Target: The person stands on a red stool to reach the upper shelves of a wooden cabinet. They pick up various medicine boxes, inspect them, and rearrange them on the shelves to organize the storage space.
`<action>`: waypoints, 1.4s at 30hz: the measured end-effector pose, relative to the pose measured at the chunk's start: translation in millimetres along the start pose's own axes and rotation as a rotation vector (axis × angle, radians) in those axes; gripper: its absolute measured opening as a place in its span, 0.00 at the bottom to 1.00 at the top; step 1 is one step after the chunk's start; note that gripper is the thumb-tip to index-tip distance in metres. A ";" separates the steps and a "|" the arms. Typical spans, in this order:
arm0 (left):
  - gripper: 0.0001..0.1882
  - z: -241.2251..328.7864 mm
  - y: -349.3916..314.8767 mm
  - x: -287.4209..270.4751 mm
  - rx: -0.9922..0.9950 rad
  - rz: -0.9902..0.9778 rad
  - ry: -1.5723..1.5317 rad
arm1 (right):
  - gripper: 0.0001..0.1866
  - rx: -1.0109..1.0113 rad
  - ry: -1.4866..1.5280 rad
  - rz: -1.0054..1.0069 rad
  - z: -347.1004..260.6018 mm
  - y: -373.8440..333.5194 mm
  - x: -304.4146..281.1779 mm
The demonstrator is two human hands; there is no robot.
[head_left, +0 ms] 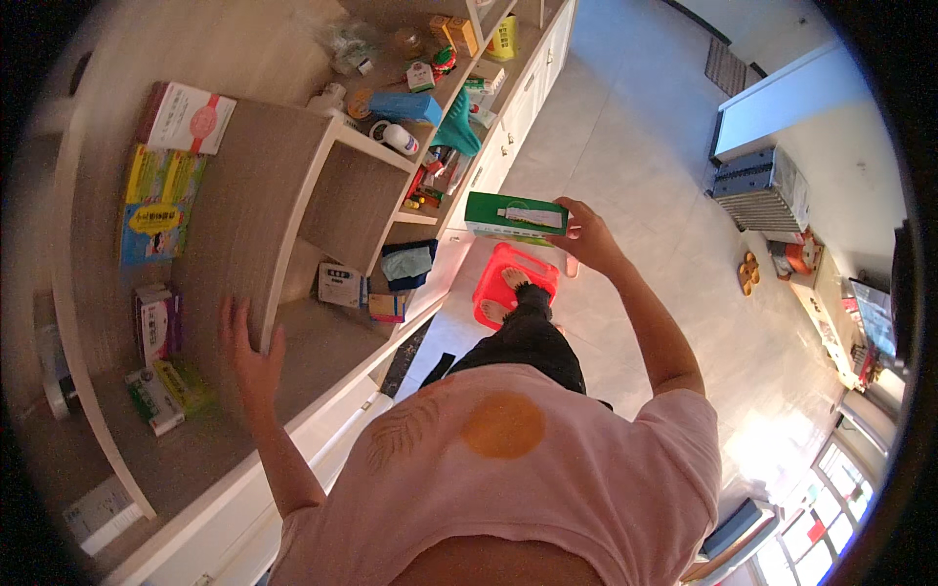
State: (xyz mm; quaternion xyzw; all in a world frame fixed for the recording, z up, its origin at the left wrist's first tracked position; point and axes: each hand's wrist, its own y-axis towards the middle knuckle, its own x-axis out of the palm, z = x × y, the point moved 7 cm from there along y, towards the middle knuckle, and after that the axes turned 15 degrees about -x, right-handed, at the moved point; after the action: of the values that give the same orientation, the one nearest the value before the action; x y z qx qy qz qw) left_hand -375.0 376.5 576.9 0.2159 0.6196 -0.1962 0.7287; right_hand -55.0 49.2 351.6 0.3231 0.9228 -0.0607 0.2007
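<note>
My right hand (583, 237) is closed on one end of a green and white box (489, 210), held out in front of the cabinet. A picture of a white tube shows on its green face. My left hand (252, 356) is at the front edge of an upright shelf panel (305, 200), fingers spread and thumb apart, with no object in it. Near that hand, a white and purple box (156, 324) and a green and white box (156, 400) stand in the left compartment. On its other side are a white carton (342, 284) and a small orange-blue box (387, 308).
I stand barefoot on a red plastic stool (489, 271). Higher shelves hold a blue box (405, 107), a white bottle (396, 137), a teal object (456, 127) and several packages. Brown slippers (748, 273) lie on the tiled floor (635, 176) at right, near stacked dark folded items (757, 190).
</note>
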 end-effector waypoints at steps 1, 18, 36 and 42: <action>0.28 9.9 -2.5 -4.5 0.071 0.012 -0.019 | 0.30 0.006 0.008 -0.036 -19.9 -1.1 -6.2; 0.39 66.6 -7.2 -17.8 0.058 -0.615 -1.448 | 0.32 -0.412 0.175 -0.561 -316.1 87.1 20.9; 0.31 -54.6 -63.9 -32.2 -0.270 -0.283 -1.468 | 0.18 -1.000 -0.322 -0.859 -451.0 107.8 179.2; 0.30 -75.2 -98.2 -38.2 -0.426 -0.088 -1.524 | 0.14 -0.609 0.542 -0.667 -415.9 144.1 187.3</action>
State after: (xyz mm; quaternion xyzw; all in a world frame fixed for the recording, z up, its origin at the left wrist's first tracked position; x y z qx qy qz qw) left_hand -496.8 337.6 597.2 -0.1467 -0.0181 -0.1957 0.9695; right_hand -236.4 369.8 656.8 -0.0571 0.9701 0.2356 0.0095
